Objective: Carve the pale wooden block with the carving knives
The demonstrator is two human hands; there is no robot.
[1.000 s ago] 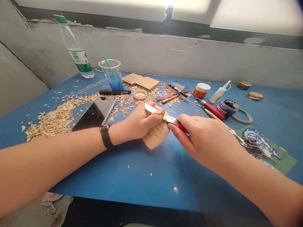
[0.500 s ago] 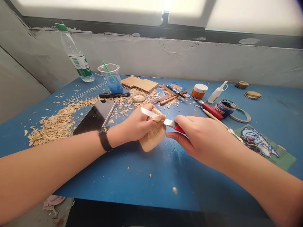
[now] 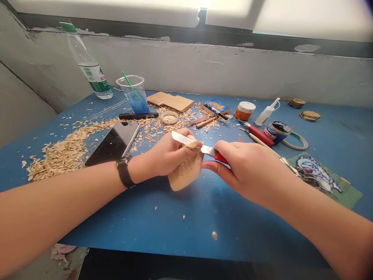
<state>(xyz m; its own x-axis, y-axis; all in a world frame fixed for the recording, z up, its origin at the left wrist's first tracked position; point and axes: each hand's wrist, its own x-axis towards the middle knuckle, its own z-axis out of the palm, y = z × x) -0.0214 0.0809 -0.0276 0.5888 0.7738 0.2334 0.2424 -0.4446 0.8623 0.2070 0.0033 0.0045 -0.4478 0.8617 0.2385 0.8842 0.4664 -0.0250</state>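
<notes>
Phone (image 3: 112, 144) taken as landmark, flat on the blue surface (image 3: 140, 229). Wooden piece (image 3: 183, 177) lies to the right of the phone, pale, tilted, its broad end pointing back toward me; whether that end touches the surface I cannot tell. My left hand (image 3: 169, 153), just right of the phone, is wrapped round the upper part of the wood, thumb over the near face. My right hand (image 3: 247, 161), well to the right of the phone, grips the red handle (image 3: 221, 158) of a knife (image 3: 208, 151), thumb stretched out toward the wood. The blade (image 3: 180, 138) slants across the upper part, close by my left thumb; where the edge meets wood, fingers hide it. Shavings (image 3: 62, 149) heaped left of the phone, a black marker (image 3: 138, 116) and a plastic cup (image 3: 134, 97) just beyond it. Handling, as I judge it: light, stiff, dry; the smooth broad end perhaps a little slippery, thinner edges likely to chip along the grain. Best hold probably the thick broad end, palm behind, fingers clear of the blade's line; the knife well back on its handle, thumb off the edge.
</notes>
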